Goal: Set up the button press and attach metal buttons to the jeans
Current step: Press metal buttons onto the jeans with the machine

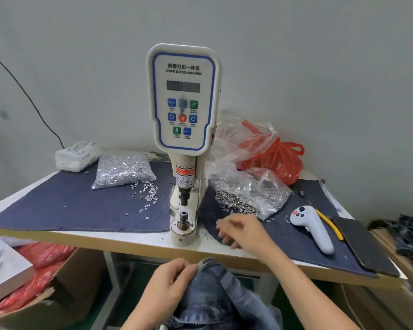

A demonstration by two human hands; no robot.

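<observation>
**denim_dave:** Where's everything sitting right now?

**remote_op:** Nearest me, my left hand [171, 281] pinches the waistband edge of the jeans [221, 296], which are bunched low in front of me, below the table [138, 241] edge. My right hand [242, 231] is up on the table just right of the press [183, 144]. It's blurred, fingers look loosely spread, and I can't see it holding anything.

**denim_dave:** And the buttons?

**remote_op:** The torn bag of metal buttons [243, 196] lies just beyond my right fingertips, up and slightly right, some spilled at the near edge. So the right hand is clearly the closer one. The bag of clear bits [124, 170] sits on the far left side of the press.

**denim_dave:** Next move?

**remote_op:** My guess: grab one button, then carry it left to the lower post [183, 219], which stands upright between my hands.
</observation>
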